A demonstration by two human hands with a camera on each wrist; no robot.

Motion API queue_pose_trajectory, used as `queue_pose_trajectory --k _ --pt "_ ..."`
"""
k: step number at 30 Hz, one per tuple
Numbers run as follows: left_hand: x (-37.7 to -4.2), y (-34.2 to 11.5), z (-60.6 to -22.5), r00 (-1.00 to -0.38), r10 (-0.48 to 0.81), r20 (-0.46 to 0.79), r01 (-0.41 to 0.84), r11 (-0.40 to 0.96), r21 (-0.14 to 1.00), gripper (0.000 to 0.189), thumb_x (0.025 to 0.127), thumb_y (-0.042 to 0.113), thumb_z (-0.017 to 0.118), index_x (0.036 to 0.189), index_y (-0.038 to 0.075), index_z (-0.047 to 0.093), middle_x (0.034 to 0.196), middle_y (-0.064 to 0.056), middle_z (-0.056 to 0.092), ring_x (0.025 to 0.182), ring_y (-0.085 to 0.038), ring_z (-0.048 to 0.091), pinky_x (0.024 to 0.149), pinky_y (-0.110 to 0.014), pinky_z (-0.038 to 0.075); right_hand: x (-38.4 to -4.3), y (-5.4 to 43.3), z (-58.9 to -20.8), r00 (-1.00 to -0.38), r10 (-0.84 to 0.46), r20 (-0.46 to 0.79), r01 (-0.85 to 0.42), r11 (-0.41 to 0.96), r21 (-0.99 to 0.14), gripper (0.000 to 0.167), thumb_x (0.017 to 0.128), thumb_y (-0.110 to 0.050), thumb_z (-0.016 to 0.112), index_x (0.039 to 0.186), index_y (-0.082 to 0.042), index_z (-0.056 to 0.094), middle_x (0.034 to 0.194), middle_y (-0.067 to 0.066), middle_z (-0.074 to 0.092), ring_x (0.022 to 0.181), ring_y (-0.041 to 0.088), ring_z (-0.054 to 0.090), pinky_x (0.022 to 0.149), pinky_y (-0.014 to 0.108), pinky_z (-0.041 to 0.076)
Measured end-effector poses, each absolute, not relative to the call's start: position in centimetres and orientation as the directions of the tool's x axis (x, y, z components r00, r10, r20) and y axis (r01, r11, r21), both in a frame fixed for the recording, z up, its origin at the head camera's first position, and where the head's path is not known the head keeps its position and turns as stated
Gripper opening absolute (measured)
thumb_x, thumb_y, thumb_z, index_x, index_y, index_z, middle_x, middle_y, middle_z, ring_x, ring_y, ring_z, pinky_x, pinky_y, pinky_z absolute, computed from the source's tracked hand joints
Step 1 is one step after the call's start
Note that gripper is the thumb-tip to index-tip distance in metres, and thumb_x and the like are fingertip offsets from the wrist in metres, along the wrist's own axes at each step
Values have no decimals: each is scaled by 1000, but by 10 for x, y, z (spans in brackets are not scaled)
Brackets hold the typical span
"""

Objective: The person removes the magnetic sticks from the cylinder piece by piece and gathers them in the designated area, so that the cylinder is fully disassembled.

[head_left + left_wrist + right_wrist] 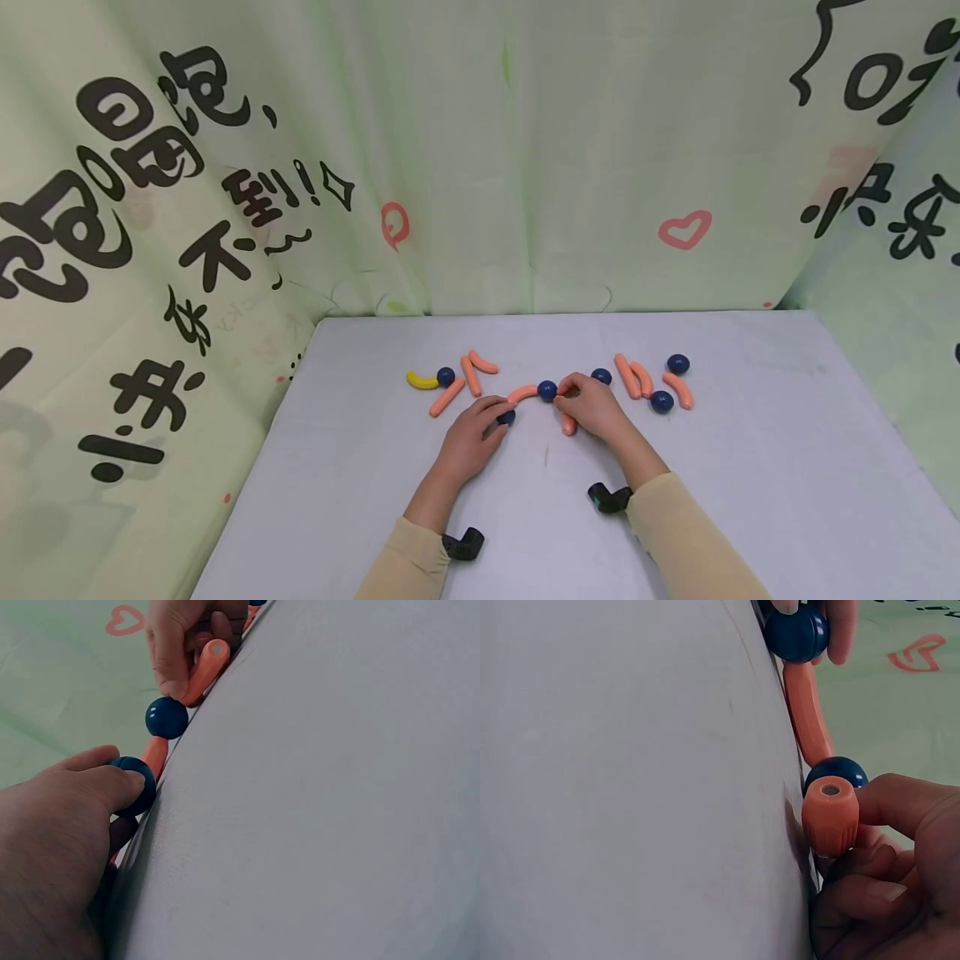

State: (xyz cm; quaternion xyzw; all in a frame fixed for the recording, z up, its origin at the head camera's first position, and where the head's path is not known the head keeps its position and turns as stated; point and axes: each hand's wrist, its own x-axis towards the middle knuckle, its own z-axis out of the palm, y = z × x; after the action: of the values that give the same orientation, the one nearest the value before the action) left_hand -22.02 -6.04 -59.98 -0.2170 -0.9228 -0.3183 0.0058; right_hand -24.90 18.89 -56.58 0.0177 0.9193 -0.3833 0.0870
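My left hand [474, 437] pinches a dark blue ball [135, 785] between thumb and fingers, low over the white table. From that ball a curved orange rod [522, 393] runs to a second blue ball [547, 390]. At the second ball, my right hand [592, 407] has its thumb and finger together and grips an orange rod [206, 671]. This rod's free end, with a small metallic disc, faces the right wrist camera; the right-hand fingers partly hide its far side. Another blue ball [601, 377] lies just beyond the right hand.
At the left lie a yellow curved rod [422, 381], a blue ball [446, 377] and several orange rods [447, 397]. On the right are orange rods [628, 377] and more blue balls [678, 363]. A printed curtain [465, 167] hangs behind the white table [787, 467].
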Motion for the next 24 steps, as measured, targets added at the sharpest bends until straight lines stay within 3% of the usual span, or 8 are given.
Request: queue_pose_trajectory --k 11,24 --pt "-221 -60 -602 -918 369 144 379 711 593 43 99 30 61 140 37 54 141 11 53 130 -14 53 107 -39 47 -249 190 -565 -979 -74 -189 83 704 -705 25 92 -19 64 115 -13 67 110 8 64 100 25 54 90 42 46" --pt "-221 -60 -602 -914 376 156 391 706 591 41 99 31 61 140 35 54 141 10 53 130 -16 54 107 -40 47 -242 204 -562 -979 -84 -183 74 696 -714 25 94 -25 64 117 -16 67 108 7 65 97 24 56 85 38 46"
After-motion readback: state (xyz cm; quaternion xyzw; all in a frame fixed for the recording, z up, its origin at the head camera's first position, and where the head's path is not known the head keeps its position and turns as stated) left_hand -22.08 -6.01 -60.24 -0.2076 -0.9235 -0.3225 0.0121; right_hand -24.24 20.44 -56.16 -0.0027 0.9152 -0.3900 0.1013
